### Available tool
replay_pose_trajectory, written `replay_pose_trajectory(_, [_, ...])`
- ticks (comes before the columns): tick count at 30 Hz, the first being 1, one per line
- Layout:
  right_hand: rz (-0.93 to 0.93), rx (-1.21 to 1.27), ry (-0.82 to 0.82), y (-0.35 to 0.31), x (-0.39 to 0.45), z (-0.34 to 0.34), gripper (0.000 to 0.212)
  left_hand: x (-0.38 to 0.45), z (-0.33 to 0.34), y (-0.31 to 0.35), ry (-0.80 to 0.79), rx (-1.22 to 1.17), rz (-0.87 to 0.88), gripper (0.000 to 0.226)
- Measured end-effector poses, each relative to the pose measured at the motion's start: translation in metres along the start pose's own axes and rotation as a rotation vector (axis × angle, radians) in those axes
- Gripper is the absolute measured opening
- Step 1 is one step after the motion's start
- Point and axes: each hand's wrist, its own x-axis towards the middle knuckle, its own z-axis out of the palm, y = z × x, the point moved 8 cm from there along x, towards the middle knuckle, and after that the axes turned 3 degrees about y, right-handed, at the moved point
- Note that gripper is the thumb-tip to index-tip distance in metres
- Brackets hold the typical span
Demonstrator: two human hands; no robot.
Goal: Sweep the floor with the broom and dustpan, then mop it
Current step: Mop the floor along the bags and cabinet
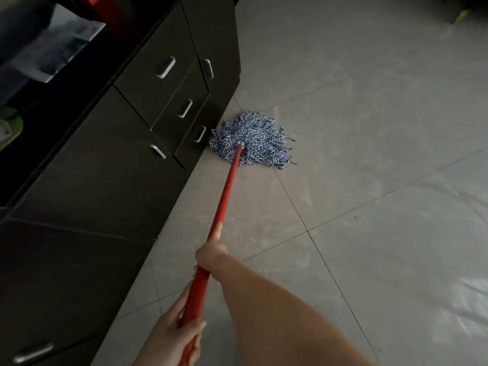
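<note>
A mop with a blue-and-white string head [250, 140] lies spread on the grey tiled floor [369, 180], right against the base of the dark cabinet. Its red handle [228, 188] runs from the head down toward me. My right hand [211, 253] grips the handle higher up, with one finger stretched along the shaft. My left hand [175, 331] grips the handle lower, near the bottom edge of the view. No broom or dustpan is in sight.
A dark cabinet [111, 165] with metal handles on its drawers and doors fills the left side. A green item [9, 126] sits on its top at the far left. Faint wet streaks show on the tiles at the right.
</note>
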Motion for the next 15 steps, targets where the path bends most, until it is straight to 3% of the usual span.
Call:
replay_pose_trajectory(8, [-0.046,0.08,0.164,0.078,-0.024,-0.027,0.092,-0.017,0.049,-0.045,-0.028,0.182,0.122,0.082])
replay_pose_trajectory(15, [0.048,0.286,0.336,0.236,-0.101,-0.07,0.092,-0.062,0.146,-0.143,-0.227,0.288,0.18,0.071])
